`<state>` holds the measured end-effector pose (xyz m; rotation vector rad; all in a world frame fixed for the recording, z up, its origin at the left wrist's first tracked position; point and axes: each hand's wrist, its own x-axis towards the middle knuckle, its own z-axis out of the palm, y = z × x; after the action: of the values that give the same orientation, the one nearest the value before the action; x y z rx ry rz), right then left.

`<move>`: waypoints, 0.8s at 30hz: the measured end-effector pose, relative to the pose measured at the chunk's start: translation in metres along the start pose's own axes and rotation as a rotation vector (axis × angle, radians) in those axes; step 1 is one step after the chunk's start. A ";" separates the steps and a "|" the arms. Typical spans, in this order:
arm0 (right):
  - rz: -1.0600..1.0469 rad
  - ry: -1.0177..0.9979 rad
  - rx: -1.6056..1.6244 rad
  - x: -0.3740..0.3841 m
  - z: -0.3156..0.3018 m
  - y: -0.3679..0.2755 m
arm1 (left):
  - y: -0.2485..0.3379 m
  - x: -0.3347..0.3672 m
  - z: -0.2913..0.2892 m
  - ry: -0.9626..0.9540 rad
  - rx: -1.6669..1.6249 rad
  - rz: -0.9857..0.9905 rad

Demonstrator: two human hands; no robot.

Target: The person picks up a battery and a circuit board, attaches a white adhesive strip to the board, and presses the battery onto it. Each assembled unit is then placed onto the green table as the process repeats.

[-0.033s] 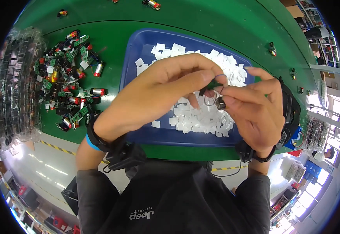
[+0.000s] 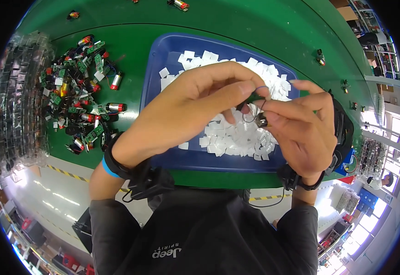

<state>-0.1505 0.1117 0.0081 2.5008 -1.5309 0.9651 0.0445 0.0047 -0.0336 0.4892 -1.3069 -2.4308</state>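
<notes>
You're pinching green circuit board (image 2: pixel 253 97) in left hand (image 2: pixel 193 98), small metallic part (image 2: pixel 262 121) in right hand (image 2: pixel 303 126), fingertips nearly closed, over blue tray (image 2: pixel 209 165), nearer right edge. Thin wires (image 2: pixel 247 121) are looping between; overpulling risks tearing joints, slack grip risks dropping part among white squares (image 2: pixel 236 140).

Head-worn fisheye; looks down; green bench (image 2: pixel 129 46) close below

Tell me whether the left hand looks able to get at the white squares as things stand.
Probably yes: the left hand is over the open tray, and many white squares lie uncovered there. It does seem to hold a dark part, which may hinder picking.
</notes>
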 end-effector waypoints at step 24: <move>-0.121 0.040 -0.156 0.010 -0.002 0.004 | -0.005 -0.002 0.008 0.025 0.347 0.170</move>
<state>-0.1511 0.1025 0.0139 2.4183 -1.3689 0.8391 0.0421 0.0147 -0.0335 0.4709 -1.6953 -2.0631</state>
